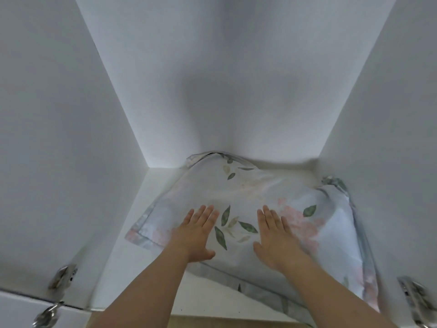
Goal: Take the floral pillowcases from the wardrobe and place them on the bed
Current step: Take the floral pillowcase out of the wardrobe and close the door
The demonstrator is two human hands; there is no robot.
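Note:
A floral pillowcase (255,192), pale blue-white with green leaves and pink blossoms, lies spread across the white wardrobe shelf (132,233), bunched up against the back and right walls. My left hand (196,233) lies flat, palm down, on its near left part with fingers slightly apart. Flat on the fabric a little to the right rests my right hand (275,235), also palm down. Neither hand grips the cloth. I cannot tell whether more than one pillowcase is in the pile.
White wardrobe side walls (59,138) and a back wall (227,79) enclose the shelf. Metal door hinges sit at the lower left (62,276) and lower right (411,292). A strip of wooden floor (212,321) shows below the shelf's front edge.

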